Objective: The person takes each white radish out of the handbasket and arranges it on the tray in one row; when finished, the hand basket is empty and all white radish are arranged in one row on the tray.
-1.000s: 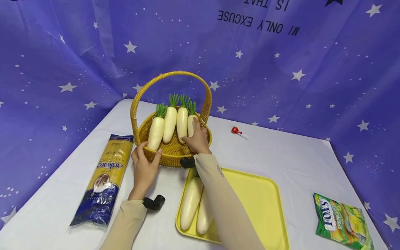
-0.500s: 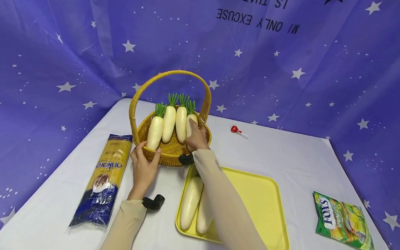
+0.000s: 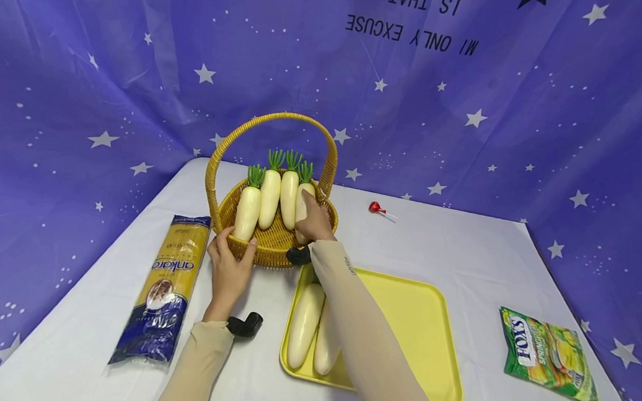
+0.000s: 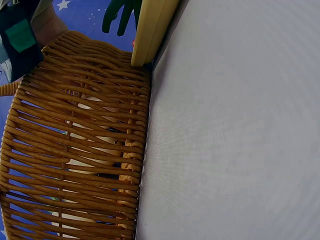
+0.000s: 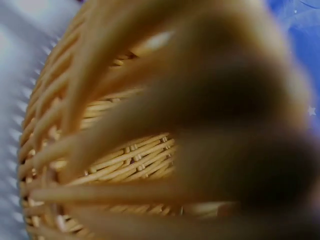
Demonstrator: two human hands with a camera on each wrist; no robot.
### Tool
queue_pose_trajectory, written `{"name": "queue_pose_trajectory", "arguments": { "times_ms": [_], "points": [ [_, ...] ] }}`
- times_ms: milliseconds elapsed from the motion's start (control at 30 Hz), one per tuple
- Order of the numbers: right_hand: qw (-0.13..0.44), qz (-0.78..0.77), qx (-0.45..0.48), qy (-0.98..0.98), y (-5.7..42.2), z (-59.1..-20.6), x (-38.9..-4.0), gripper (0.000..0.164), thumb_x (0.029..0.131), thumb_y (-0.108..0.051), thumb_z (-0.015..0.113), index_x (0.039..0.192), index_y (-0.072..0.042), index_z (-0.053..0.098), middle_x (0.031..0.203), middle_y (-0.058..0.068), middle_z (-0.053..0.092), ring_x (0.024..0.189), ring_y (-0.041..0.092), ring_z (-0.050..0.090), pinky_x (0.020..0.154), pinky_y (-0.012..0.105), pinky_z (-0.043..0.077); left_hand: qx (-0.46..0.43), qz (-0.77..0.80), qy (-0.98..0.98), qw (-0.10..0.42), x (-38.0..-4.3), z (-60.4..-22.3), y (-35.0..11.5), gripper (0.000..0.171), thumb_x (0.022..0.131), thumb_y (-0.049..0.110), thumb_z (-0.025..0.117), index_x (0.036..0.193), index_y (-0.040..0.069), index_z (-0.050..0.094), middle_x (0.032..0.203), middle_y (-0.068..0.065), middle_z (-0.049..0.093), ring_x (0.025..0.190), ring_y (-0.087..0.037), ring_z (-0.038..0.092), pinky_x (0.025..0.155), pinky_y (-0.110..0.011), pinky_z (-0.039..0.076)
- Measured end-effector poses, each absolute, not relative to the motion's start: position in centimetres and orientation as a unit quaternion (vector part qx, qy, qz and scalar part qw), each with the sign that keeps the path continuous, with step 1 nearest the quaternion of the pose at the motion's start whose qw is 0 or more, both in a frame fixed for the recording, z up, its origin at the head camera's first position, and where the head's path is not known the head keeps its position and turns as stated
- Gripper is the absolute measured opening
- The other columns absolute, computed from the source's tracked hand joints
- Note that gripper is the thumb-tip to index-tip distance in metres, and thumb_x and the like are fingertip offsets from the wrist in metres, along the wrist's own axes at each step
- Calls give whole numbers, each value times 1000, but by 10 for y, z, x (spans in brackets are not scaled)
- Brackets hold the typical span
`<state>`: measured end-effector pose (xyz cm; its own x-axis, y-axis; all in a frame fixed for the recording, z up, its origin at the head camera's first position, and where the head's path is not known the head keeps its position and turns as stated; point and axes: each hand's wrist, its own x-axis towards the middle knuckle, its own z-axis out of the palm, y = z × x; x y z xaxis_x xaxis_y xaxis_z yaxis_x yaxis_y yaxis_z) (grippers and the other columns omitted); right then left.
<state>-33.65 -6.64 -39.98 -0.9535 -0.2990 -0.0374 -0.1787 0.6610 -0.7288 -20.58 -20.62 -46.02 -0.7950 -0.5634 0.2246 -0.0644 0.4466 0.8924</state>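
A brown wicker basket [image 3: 272,256] with a tall arched handle stands at the back left of the table. Several white radishes [image 3: 249,211] with green tops lean side by side in it. My left hand [image 3: 230,275] grips the front left rim, thumb and fingers on either side. With my right hand [image 3: 316,219] I hold the rightmost radish [image 3: 303,194] inside the basket; the hand covers part of it. The left wrist view shows the basket's woven side [image 4: 75,150] up close. In the right wrist view the weave [image 5: 135,160] is blurred.
A yellow tray [image 3: 412,331] in front holds two more white radishes [image 3: 306,327], partly under my right sleeve. An ankara pasta pack [image 3: 164,289] lies left, a red lollipop [image 3: 375,207] at the back, a green FOX'S candy bag [image 3: 550,356] at right.
My right hand has turned slightly at the rightmost radish, whose lower end now shows beside the thumb. The left hand stays on the basket rim.
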Motion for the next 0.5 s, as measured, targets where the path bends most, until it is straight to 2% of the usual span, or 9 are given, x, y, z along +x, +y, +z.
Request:
{"name": "queue_pose_trajectory", "arguments": {
  "times_ms": [133, 333, 500],
  "points": [
    [88, -413, -134, 896, -65, -400, -336, 85, 75, 0, 60, 144, -29, 21, 150, 2, 25, 139, 33, 15, 83, 40, 43, 192, -488, -813, 254, -206, -461, -207, 59, 85, 47, 56, 132, 22, 31, 139, -22, 22, 117, -43, 38, 92, -57, 35],
    [87, -444, -137, 881, -64, -399, -335, 82, 76, -8, 66, 143, -27, 24, 147, 6, 30, 126, 30, 39, 89, 43, 45, 194, -485, -816, 248, -205, -461, -207, 59, 85, 47, 55, 133, 23, 29, 139, -22, 21, 118, -43, 37, 92, -57, 35],
    [107, -489, -133, 855, -63, -396, -335, 80, 77, -11, 66, 143, -28, 23, 147, 6, 29, 118, 28, 47, 84, 42, 47, 194, -485, -816, 247, -206, -461, -207, 60, 85, 48, 54, 133, 23, 29, 139, -21, 21, 118, -43, 37, 92, -57, 35]
  ]
}}
